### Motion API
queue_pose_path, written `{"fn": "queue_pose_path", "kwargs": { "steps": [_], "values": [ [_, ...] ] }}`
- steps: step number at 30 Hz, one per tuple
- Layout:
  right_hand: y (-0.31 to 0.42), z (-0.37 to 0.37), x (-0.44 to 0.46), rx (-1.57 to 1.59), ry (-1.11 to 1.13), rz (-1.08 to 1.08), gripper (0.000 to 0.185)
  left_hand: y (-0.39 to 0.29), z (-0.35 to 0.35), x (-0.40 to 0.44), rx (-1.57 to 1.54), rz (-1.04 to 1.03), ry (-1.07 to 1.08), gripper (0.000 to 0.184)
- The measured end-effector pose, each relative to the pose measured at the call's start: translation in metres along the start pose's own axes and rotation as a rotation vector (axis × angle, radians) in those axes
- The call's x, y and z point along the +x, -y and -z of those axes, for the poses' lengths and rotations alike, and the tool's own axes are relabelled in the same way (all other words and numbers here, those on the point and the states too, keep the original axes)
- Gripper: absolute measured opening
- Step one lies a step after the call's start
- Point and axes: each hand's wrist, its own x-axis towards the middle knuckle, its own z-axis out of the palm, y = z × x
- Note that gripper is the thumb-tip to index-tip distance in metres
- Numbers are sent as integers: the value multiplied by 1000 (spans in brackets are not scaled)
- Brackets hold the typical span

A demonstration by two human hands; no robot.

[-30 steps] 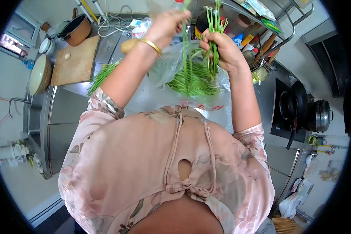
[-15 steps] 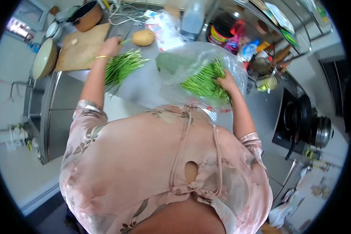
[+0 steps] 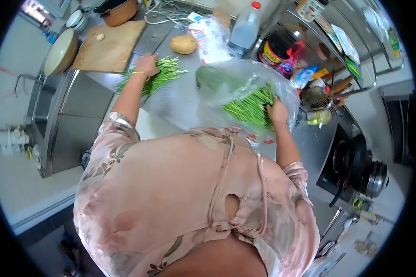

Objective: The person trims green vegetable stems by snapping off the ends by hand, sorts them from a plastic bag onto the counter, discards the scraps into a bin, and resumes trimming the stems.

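Note:
On the steel counter point(image 3: 171, 99), my left hand point(image 3: 147, 65) is closed over the upper part of a loose bunch of thin green vegetable stalks point(image 3: 164, 76). Its fingertips are partly hidden. A second bunch of green vegetable stalks point(image 3: 249, 107) lies on a clear plastic bag point(image 3: 212, 104) to the right. My right hand point(image 3: 277, 111) grips that bunch at its right end, with the fingers mostly hidden among the stalks. Something darker green point(image 3: 217, 78) shows through the bag's plastic. A potato point(image 3: 183, 45) sits just beyond my left hand.
At the back left are a cutting board point(image 3: 108, 46) with a small white piece on it, a bowl point(image 3: 62, 51) and an orange pot point(image 3: 120, 14). A bottle with a red cap point(image 3: 245, 30) and a dark jar point(image 3: 277, 48) stand behind the bag. Pans point(image 3: 351, 157) are at the right.
My left hand has moved from beside the cutting board onto the left bunch. My right hand stays at the right bunch. The view has shifted slightly.

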Motion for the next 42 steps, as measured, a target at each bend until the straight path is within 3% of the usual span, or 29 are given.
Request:
{"fn": "queue_pose_path", "kwargs": {
  "steps": [2,5,9,11,13,16,19,21,23,26,29,30,33,35,39,42],
  "values": [
    [0,18,-13,24,-5,33,38,-22,27,-9,-24,-48,-5,50],
    [-12,33,-19,227,131,31,36,-52,51,-6,-367,-374,-191,48],
    [-8,89,-42,744,379,104,28,-147,107,-53,-1005,-697,189,35],
    [4,125,-57,798,444,109,25,-188,115,-75,-799,-1149,91,33],
    [11,150,-68,839,494,106,24,-225,113,-99,-696,-1320,50,38],
    [15,165,-77,957,548,127,21,-258,108,-123,-333,-1487,-336,44],
    [20,174,-85,1149,617,153,22,-272,104,-133,-308,-1453,-292,47],
    [24,182,-92,1278,670,134,24,-276,100,-132,-371,-1392,-282,41],
    [27,187,-99,1303,636,114,27,-275,102,-132,-377,-1323,-220,39],
    [23,194,-98,1339,564,125,27,-272,97,-125,-558,-1325,-312,33],
    [3,207,-91,1415,475,136,25,-267,99,-101,-694,-1225,-85,35],
    [-1,212,-89,1488,424,147,24,-264,122,-107,-828,-937,361,31],
    [-1,227,-84,1565,244,171,24,-262,132,-85,-1421,-759,629,31],
    [15,236,-83,1423,8,261,25,-258,147,-80,-1574,-714,737,34],
    [43,246,-75,1333,-10,281,19,-256,165,-74,-1679,-701,887,36],
    [85,254,-60,1165,-127,434,19,-259,172,-78,-1686,-694,931,36]
  ]
}}
